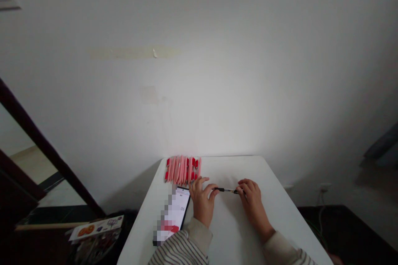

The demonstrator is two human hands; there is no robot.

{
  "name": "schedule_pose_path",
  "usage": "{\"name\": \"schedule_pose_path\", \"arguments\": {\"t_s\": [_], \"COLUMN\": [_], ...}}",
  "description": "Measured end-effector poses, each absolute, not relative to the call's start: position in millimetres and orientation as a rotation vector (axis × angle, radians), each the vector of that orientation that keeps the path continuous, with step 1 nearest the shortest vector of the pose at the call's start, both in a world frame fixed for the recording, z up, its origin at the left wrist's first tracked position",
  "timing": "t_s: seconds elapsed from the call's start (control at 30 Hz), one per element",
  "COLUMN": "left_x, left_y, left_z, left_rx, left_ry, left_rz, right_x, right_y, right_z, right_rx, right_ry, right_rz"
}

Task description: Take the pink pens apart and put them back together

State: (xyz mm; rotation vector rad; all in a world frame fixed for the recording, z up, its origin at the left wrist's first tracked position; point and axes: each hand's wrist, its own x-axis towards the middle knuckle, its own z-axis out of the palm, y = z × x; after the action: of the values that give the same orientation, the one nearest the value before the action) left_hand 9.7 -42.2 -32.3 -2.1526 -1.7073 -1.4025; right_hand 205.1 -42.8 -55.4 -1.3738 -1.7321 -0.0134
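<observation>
A slim pen with black end parts and a clear middle lies level between my two hands, above the white table. My left hand pinches its left end between thumb and finger, the other fingers raised. Around its right end the fingers of my right hand are closed, hiding that tip. Just beyond my left hand, a row of pink and red pens lies side by side at the table's far left corner. A phone with a lit screen rests beside my left wrist, its left side blurred out.
The white table stands against a pale wall. Left of it, on the floor side, is a dark container with a printed sheet on top. A wall socket with a cable is at the right.
</observation>
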Motion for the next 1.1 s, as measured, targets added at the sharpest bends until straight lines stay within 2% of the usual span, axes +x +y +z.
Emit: {"name": "schedule_pose_path", "arguments": {"t_s": [1.1], "left_x": [8.9], "left_y": [-40.4], "left_z": [-32.9], "left_rx": [-2.133], "left_ry": [-1.694], "left_rz": [-1.450], "right_x": [204.1], "right_y": [-45.1], "right_z": [-49.2], "right_rx": [-1.358], "right_ry": [-1.739], "right_rz": [-0.001]}}
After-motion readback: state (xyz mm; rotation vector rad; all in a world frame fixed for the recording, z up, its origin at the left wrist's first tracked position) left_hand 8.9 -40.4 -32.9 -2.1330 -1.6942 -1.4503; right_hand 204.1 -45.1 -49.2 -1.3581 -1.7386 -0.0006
